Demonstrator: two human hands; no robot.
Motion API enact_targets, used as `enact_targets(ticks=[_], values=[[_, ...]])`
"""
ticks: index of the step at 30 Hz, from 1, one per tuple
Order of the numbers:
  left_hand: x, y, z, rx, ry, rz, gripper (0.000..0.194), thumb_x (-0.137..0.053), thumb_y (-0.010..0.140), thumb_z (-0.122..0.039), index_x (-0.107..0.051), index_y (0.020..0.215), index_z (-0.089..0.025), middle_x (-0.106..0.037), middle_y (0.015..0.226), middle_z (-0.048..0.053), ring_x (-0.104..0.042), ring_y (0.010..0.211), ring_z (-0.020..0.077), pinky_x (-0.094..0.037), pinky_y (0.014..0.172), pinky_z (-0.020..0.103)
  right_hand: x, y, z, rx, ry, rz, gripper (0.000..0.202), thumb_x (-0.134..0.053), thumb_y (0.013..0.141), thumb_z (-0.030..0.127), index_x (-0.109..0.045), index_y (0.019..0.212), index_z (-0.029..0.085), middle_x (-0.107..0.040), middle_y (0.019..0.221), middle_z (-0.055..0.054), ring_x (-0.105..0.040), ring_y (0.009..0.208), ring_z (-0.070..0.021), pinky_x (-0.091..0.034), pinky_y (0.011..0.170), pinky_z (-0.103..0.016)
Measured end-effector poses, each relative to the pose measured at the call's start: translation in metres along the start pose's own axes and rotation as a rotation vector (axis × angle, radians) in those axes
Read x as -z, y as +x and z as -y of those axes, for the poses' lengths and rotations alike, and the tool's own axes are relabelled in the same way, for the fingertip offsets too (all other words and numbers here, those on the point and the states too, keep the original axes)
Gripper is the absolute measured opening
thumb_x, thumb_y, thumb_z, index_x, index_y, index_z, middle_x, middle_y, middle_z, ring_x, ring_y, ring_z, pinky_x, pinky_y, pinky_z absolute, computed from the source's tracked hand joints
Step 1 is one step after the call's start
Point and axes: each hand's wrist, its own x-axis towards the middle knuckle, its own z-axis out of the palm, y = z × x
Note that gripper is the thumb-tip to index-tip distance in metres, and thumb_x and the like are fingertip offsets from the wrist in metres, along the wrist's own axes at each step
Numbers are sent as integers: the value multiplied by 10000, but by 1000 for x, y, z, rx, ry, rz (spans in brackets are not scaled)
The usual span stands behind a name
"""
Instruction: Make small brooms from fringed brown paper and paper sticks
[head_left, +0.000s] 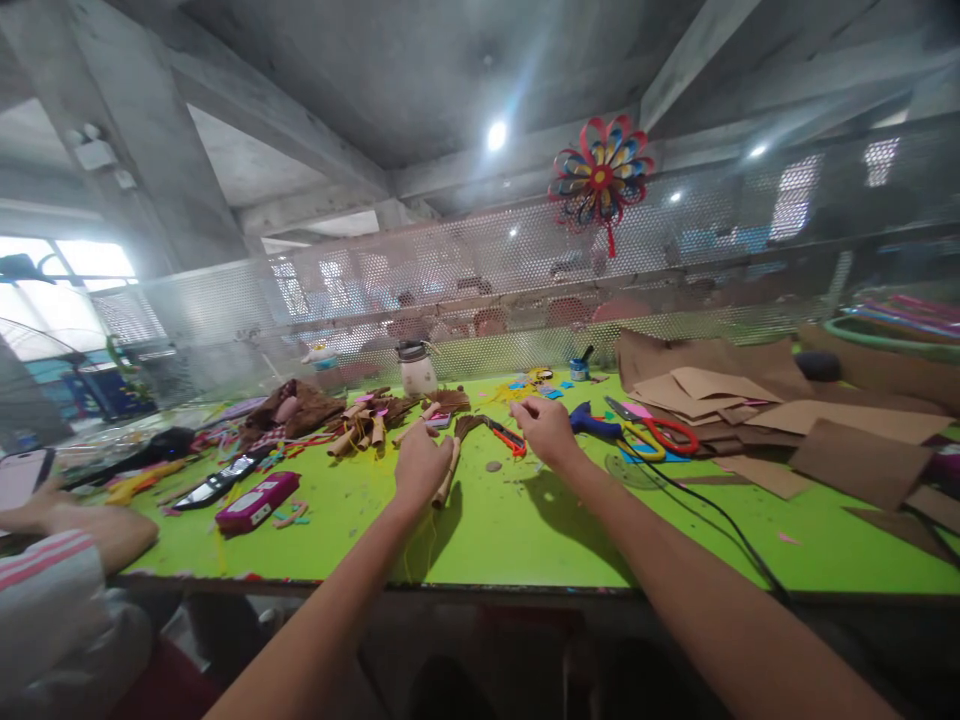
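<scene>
My left hand [424, 462] is closed around a small rolled brown paper tube [450, 478], which sticks out below the fingers, tilted. Thin yellow strands hang beneath it over the green table [487, 550]. Raised a little to the right, my right hand [546, 430] has its fingers pinched together; anything between the tips is too small to make out. Between my hands lie dark brown fringed paper [469, 425] and red-handled pliers [510, 437]. A pile of similar brown rolls [360, 425] with pink bits lies left of my left hand.
A blue glue gun [596, 421] with a black cord, scissors [670, 434] and brown paper sheets [750, 400] lie right. To the left are a purple box [257, 502], a utility knife [217, 482] and another person's arm [105, 535]. A jar [417, 370] stands behind, before a mesh screen.
</scene>
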Motion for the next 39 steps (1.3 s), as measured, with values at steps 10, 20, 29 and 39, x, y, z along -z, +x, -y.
enact_targets(ticks=[10, 20, 29, 39], values=[[-50, -49, -86, -401, -138, 104, 155, -462, 796, -225, -588, 864, -164, -633, 927, 98, -580, 824, 195, -409, 683, 273, 13, 15, -19, -102, 105, -227, 299, -497, 743, 402, -603, 630, 147, -524, 508, 9, -446, 464, -112, -367, 484, -236], [-84, -44, -69, -358, 15, 251, 236, -426, 817, -273, -631, 770, -166, -665, 749, 101, -600, 690, 219, -365, 601, 284, 21, 28, -29, -287, 365, -347, 283, -560, 678, 419, -605, 682, 139, -486, 486, 44, -410, 391, -83, -325, 378, -220], [-63, -10, -60, -154, -301, -74, 315, -400, 847, -361, -530, 622, -184, -598, 625, 26, -509, 591, 136, -331, 577, 236, 12, 23, -34, -291, 339, -356, 271, -563, 669, 416, -586, 649, 147, -478, 482, 47, -418, 394, -82, -323, 369, -210], [-54, 9, -47, 55, -498, -252, 240, -374, 865, -327, -558, 815, -182, -641, 751, 39, -559, 694, 151, -384, 657, 239, 24, 56, -10, -209, 156, -351, 225, -496, 694, 349, -584, 645, 148, -506, 488, 25, -454, 441, -101, -368, 442, -222]])
